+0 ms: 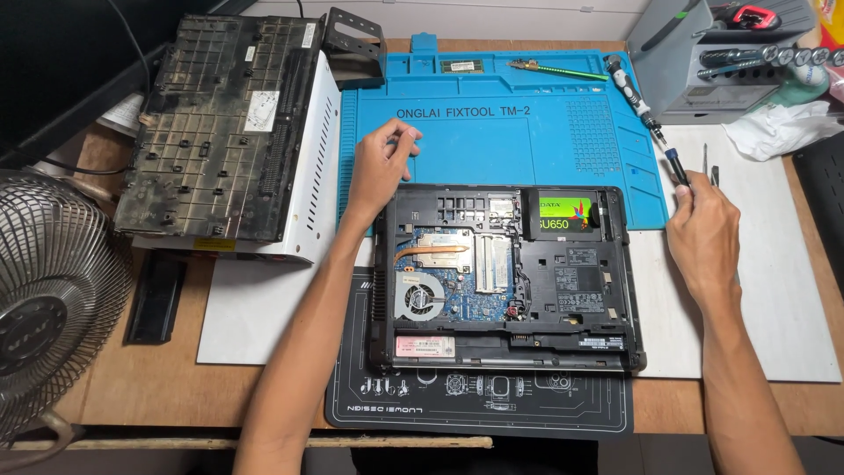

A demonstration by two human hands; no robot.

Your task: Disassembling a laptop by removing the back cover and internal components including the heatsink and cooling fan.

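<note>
Head view, centre: opened laptop (505, 277) lies bottom-up, base cover off, on a black mat (479, 406) at the lower middle; its far edge overlaps the blue mat (492, 132).
Laptop insides: round fan (418, 295) at lower left, copper heat pipe (431, 255) above it, drive with green label (563, 215) in the upper right bay.
Left hand (380, 167): above the laptop's upper left corner, over the blue mat; fingers curled, thumb and fingertips pinched together; whether they hold anything is too small to tell.
Right hand (703, 233): just right of the laptop, closed around a small screwdriver (677, 165), tip pointing to the upper frame.
Upper left: removed laptop cover (220, 132), inner side up, resting on a white box (312, 176).
Far left: fan grille (53, 299).
Upper right: second screwdriver (631, 91) on the blue mat's edge; grey tool rack (681, 84) behind it.
</note>
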